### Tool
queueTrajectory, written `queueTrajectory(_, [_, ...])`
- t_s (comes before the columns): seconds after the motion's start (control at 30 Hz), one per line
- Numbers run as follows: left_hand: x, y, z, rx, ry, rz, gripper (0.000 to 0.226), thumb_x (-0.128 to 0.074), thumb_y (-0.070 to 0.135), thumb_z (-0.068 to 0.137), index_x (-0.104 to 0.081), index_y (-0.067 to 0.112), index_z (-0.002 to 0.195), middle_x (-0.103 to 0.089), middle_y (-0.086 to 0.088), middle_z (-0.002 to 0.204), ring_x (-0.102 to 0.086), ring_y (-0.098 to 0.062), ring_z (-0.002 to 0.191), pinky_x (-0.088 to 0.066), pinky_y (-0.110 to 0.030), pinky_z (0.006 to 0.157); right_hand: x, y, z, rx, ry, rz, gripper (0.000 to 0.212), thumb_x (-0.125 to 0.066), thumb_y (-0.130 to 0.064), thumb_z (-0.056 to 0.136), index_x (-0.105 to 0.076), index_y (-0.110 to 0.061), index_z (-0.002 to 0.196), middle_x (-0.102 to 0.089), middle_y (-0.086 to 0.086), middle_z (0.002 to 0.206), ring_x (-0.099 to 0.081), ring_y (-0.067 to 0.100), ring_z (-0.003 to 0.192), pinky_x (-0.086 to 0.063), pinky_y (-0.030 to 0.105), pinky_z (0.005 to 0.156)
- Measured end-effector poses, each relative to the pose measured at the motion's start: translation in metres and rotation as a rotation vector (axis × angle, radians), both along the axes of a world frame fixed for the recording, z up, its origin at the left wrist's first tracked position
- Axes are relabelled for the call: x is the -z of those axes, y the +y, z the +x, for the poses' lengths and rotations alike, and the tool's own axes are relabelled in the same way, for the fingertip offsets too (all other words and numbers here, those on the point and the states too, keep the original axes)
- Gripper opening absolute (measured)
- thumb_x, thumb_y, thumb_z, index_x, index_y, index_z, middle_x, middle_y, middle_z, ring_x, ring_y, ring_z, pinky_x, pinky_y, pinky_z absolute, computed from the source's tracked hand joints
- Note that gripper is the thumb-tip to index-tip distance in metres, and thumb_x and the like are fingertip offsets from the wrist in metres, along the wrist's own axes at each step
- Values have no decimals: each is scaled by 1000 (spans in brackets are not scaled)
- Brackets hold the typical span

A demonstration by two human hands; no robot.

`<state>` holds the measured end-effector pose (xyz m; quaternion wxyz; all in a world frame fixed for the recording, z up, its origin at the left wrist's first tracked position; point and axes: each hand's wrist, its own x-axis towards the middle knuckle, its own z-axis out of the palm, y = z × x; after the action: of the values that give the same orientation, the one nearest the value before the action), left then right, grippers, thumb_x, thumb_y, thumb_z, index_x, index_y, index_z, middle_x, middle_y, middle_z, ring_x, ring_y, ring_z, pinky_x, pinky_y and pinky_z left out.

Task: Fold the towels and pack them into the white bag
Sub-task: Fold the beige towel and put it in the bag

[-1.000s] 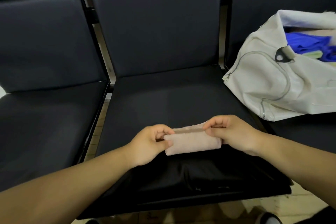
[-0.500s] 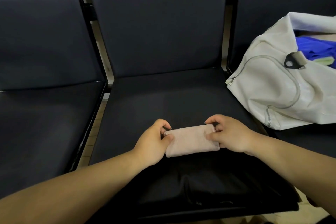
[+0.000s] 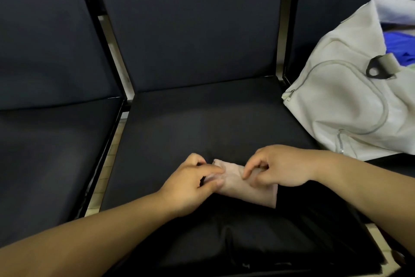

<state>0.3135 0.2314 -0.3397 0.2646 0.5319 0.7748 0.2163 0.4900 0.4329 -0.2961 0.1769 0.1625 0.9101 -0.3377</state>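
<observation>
A small folded beige towel [image 3: 244,189] lies near the front of the middle seat [image 3: 202,124], tilted with its right end nearer to me. My left hand [image 3: 190,184] pinches its left end. My right hand [image 3: 280,165] pinches its upper middle, thumb and forefinger closed on the cloth. The white bag [image 3: 345,108] sits on the seat to the right, its top open. Blue cloth [image 3: 397,49] shows inside it.
Three dark padded seats stand in a row with black metal frames between them. Black fabric [image 3: 258,238] lies over the front of the middle seat, under my forearms. The left seat [image 3: 49,142] holds nothing. A strip of tiled floor shows between the seats.
The towel has turned from level to slanted and looks narrower. My hands have come closer together on it, and my right hand has shifted from its right end toward the middle.
</observation>
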Motion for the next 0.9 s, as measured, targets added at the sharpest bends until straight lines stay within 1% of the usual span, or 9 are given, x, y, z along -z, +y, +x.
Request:
queueTrajectory(0.1, [-2, 5, 0, 41, 75, -85, 36, -53, 54, 97, -51, 60, 133, -53, 14, 105, -53, -2, 101, -44, -21, 89, 2, -4, -5, 18, -34, -22, 22, -76, -44, 79, -69, -45, 100, -65, -22, 92, -60, 0, 83, -48, 21, 75])
queueTrajectory(0.3, [-4, 13, 7, -59, -94, -57, 37, -70, 34, 89, -67, 43, 124, -66, 18, 117, -62, 2, 108, -49, -29, 102, 3, -15, 2, 148, -71, -189, 35, -83, -38, 75, -66, -46, 104, -62, -17, 109, -60, 7, 98, -49, 24, 83])
queueTrajectory(0.43, [-31, 23, 16, -47, -94, 46, 35, -71, 18, 92, -68, 41, 118, -59, 7, 100, -61, -4, 94, -49, -23, 91, -4, -14, 22, 200, 1, -292, 35, -80, -27, 78, -65, -43, 106, -61, -14, 110, -55, 5, 89, -45, 20, 77])
queueTrajectory(0.5, [-61, 35, 23, -19, -78, 130, 37, -70, 13, 92, -67, 44, 112, -57, 3, 98, -61, -7, 91, -48, -19, 85, -12, -8, 37, 218, 77, -292, 34, -79, -24, 79, -65, -42, 103, -60, -13, 103, -54, 6, 85, -45, 20, 74])
queueTrajectory(0.57, [-94, 48, 33, -5, -116, 208, 41, -71, 9, 91, -67, 46, 109, -57, -1, 101, -64, -14, 93, -53, -28, 87, -25, 0, 52, 259, 200, -332, 29, -81, -21, 79, -66, -39, 98, -59, -13, 97, -54, 5, 85, -46, 21, 76])
queueTrajectory(0.63, [-130, 63, 47, 36, -175, 263, 40, -70, 7, 92, -70, 42, 112, -58, -1, 106, -66, -19, 97, -57, -35, 89, -43, 13, 69, 312, 349, -489, 27, -84, -18, 78, -68, -32, 95, -63, -11, 97, -58, 7, 89, -47, 26, 81])
queueTrajectory(0.73, [-181, 93, 73, 103, -223, 328, 35, -69, 7, 93, -72, 32, 118, -61, 4, 107, -67, -14, 102, -57, -30, 90, -76, 41, 102, 362, 532, -773, 29, -83, -14, 74, -68, -21, 98, -65, 1, 108, -62, 18, 101, -51, 34, 86])
queueTrajectory(0.83, [-221, 131, 104, 186, -264, 394, 36, -69, 3, 92, -73, 32, 113, -66, 10, 106, -67, -10, 104, -55, -25, 89, -101, 65, 134, 376, 663, -1015, 27, -76, 0, 76, -69, -18, 96, -68, 3, 108, -66, 19, 100, -56, 32, 80])
queueTrajectory(0.9, [-238, 162, 124, 229, -265, 416, 40, -70, 1, 91, -74, 36, 109, -70, 14, 114, -67, -8, 108, -56, -29, 93, -109, 81, 154, 394, 740, -1102, 34, -89, -5, 69, -71, -20, 94, -69, 4, 107, -68, 19, 96, -58, 32, 76])
